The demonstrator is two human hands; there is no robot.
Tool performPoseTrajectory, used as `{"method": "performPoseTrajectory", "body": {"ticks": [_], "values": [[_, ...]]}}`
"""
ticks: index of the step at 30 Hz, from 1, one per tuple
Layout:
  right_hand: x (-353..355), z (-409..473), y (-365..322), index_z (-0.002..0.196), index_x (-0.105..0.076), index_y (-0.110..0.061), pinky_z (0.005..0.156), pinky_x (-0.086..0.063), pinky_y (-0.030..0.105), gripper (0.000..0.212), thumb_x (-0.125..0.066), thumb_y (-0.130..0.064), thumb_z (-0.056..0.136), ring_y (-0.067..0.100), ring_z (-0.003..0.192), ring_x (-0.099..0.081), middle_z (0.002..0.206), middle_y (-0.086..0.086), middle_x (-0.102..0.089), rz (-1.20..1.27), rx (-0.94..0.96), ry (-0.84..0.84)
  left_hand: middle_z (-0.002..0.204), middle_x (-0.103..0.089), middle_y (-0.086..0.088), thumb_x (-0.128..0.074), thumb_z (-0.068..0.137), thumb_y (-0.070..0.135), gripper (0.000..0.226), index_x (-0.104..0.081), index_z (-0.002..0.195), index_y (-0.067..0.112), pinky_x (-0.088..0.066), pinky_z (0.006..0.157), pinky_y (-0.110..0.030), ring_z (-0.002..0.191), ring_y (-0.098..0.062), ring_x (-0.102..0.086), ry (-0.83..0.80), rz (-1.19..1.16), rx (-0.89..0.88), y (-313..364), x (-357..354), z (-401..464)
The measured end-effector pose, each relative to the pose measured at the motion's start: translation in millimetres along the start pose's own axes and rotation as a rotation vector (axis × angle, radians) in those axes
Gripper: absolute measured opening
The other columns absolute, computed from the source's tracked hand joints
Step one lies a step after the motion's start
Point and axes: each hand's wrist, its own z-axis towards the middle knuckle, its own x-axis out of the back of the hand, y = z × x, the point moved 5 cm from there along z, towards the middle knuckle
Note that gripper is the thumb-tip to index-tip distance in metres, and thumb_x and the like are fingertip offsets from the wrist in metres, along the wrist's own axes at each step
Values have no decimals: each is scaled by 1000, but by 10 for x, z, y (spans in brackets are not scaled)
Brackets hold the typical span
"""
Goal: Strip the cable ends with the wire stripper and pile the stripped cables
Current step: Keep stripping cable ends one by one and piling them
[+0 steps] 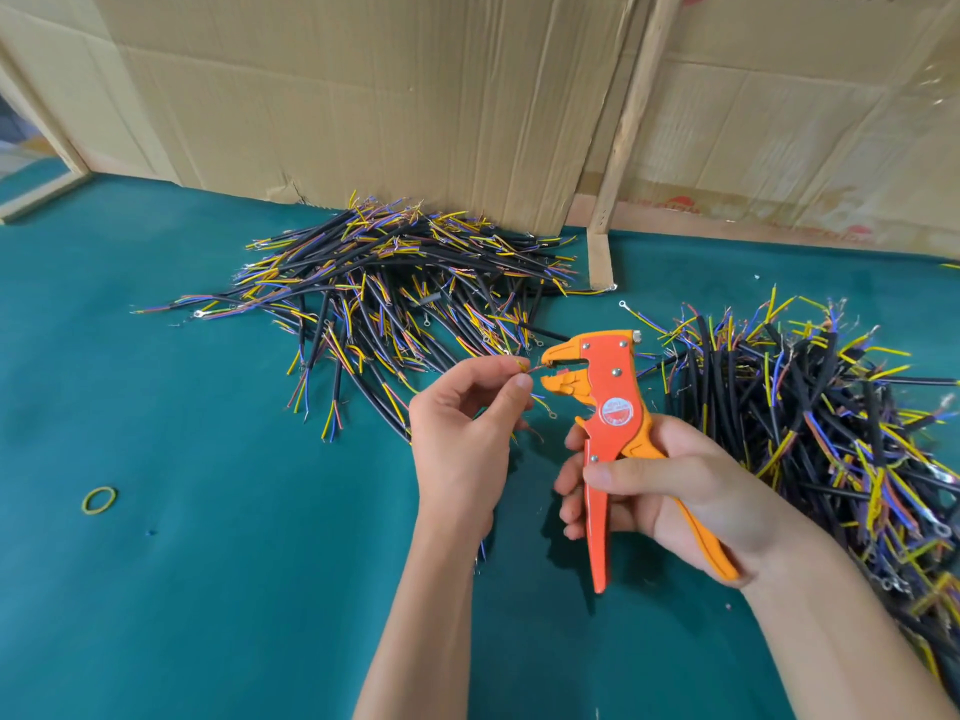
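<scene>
My right hand [670, 491] grips the handles of an orange and red wire stripper [605, 402], held upright with its jaws pointing left and slightly apart. My left hand [467, 423] pinches a cable's thin coloured wire ends [524, 367] between thumb and fingers, right at the mouth of the jaws. Most of that cable is hidden behind my left hand; a short blue end shows below my wrist. One pile of black cables [395, 288] with yellow, blue and brown cores lies at the back centre. A second pile [815, 423] spreads along the right.
The green table cover [208, 563] carries a yellow rubber band [98, 499] at the left. Cardboard sheets [389, 85] and a wooden post [623, 127] stand along the back edge behind the piles.
</scene>
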Motion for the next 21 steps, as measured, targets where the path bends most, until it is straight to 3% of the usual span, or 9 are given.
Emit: {"method": "performPoseTrajectory", "body": {"ticks": [13,21], "values": [[-40,8,-20,104,-62,1,63,-56,45,31,-76,-3,76,37,66,-59,78,25,-56,-50,18,-25,75,-75,-1,-75,85,-1,26,-78,82,25,-52,61,-22,68,-14,-70,-81,38,1,34,-15,-12],[-20,-1,-22,96,-68,-4,61,-56,45,31,-84,-12,71,36,64,-59,76,21,-57,-59,-1,-56,75,-76,-6,-79,84,1,20,-73,87,20,-53,59,-23,68,-17,-70,-87,8,6,41,-9,-21]]}}
